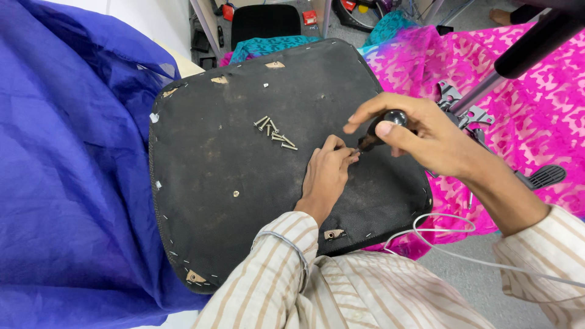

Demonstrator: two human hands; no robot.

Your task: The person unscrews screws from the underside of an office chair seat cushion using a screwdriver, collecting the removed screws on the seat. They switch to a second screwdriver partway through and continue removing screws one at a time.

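Note:
An upturned black chair seat (231, 158), dusty and stapled round its rim, lies in front of me. My right hand (420, 134) grips a black-handled screwdriver (381, 128) with its tip pointing down at the seat. My left hand (326, 176) rests on the seat and pinches something small at the screwdriver's tip; what it pinches is too small to tell. A small heap of several loose metal screws (275, 133) lies on the seat just left of my hands. One more screw head (236, 194) sits in the seat lower down.
Blue cloth (67, 170) covers the left side. Pink patterned cloth (524, 134) lies at the right, with a metal chair mechanism and lever (542, 175) on it. A white cable (445, 240) loops near my right sleeve. A black chair back (263, 23) stands behind.

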